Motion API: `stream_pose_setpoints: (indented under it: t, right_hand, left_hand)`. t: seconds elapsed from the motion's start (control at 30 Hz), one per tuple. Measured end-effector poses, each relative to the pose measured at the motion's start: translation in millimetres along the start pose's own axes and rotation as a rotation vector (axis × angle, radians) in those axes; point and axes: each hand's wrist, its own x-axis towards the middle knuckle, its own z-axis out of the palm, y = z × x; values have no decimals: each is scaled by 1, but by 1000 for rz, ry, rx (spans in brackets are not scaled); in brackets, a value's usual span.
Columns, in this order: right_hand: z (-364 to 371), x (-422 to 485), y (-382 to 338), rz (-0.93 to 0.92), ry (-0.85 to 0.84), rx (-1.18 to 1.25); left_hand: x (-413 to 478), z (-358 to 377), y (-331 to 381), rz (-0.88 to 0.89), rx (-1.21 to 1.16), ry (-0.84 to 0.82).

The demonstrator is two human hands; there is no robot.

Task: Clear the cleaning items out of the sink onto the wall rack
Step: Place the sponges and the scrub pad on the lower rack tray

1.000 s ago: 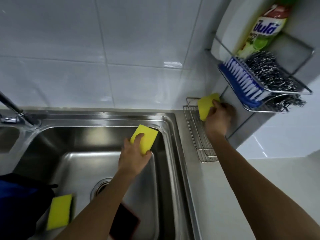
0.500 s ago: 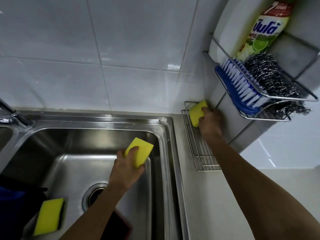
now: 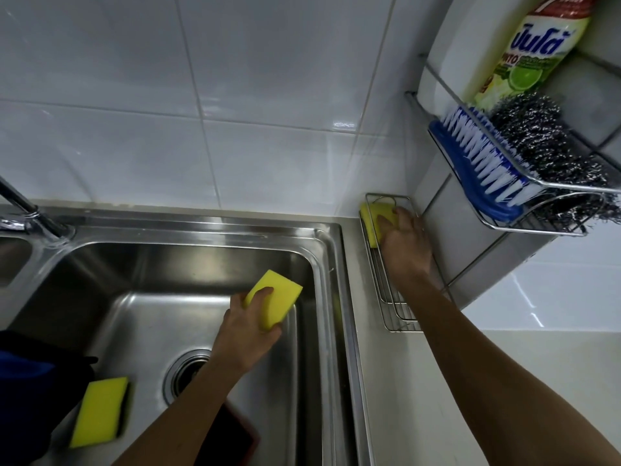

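Observation:
My right hand presses a yellow sponge into the far end of the lower wire rack by the wall corner, fingers wrapped over it. Above the steel sink basin, my left hand is shut on a second yellow sponge. A third yellow sponge with a dark scouring side lies at the sink's front left. A dark red flat item lies on the basin floor, partly hidden under my left forearm.
An upper wire rack on the right wall carries a blue brush, a steel wool scourer and a dish soap bottle. The tap stands at far left. Dark blue cloth covers the sink's left front.
My right hand lowered its sponge from above the lower rack down into the rack's far end. My left hand stayed over the basin, still holding its sponge.

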Motion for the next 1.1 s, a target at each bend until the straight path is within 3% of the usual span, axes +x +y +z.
stream_pose_setpoints:
  t: [0.27,0.37,0.43,0.5,0.6,0.73,0.9,1.1]
  right_hand:
    - [6,3,16,-131,-378,3]
    - [-8,7,15,-81,-492,189]
    - [-21,0,12,17,-453,345]
    - [-34,-20,7,96,-279,399]
    - [-40,-67,3,87,-30,365]
    - [-22,-123,12,34,99,217]
    - [-10,-154,25,49,70,117]
    - [-11,-152,21,80,56,102]
  left_hand:
    - [-4,-7,-3,-33,-63,51]
    - [-3,-13,14,-36,-166,98]
    - [1,-20,33,-4,-285,138]
    - [7,-28,55,18,-425,153]
    - [23,-34,93,64,-599,137]
    - [42,-24,140,166,-719,134]
    - [71,5,183,310,-611,75]
    - [77,17,209,348,-406,86]
